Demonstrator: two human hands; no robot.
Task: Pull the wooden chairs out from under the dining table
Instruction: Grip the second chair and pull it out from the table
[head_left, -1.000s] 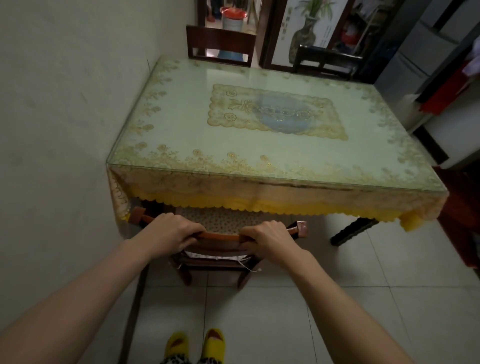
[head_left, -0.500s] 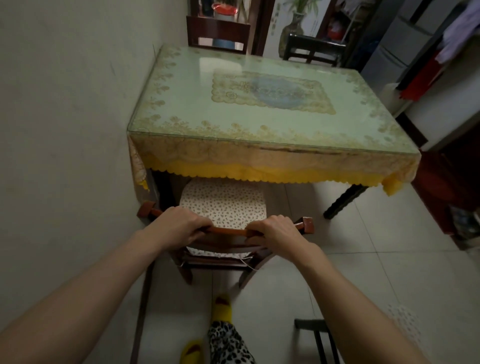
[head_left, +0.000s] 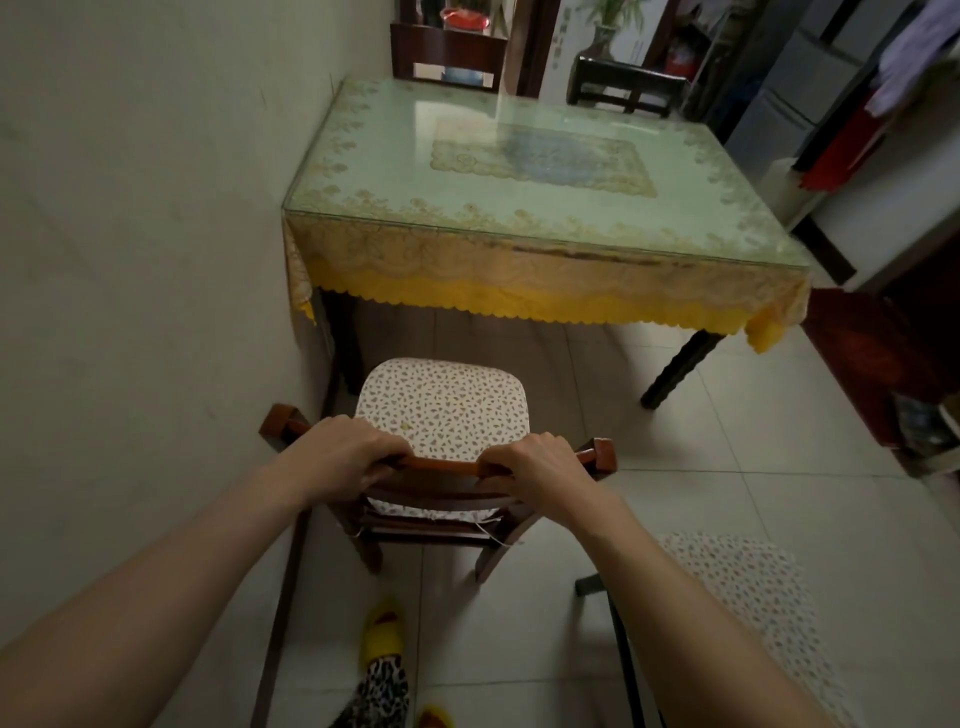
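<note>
Both hands close in a firm grip on the top rail of a wooden chair: the left hand wraps the rail near its left end, the right hand near its right end, fingers curled over the front edge. Between and beyond the hands lies the chair's seat cushion, pale with a small leaf print, fully in view on the floor side of the tabletop's near edge. A yellow scalloped tablecloth fringe hangs from that edge, just beyond the seat. The chair stands close to the wall on the left, on pale floor tiles. Two more dark chairs stand at the far side of the tabletop. Another cushioned seat shows at lower right, beside the right forearm. A yellow slipper sits below the chair.
</note>
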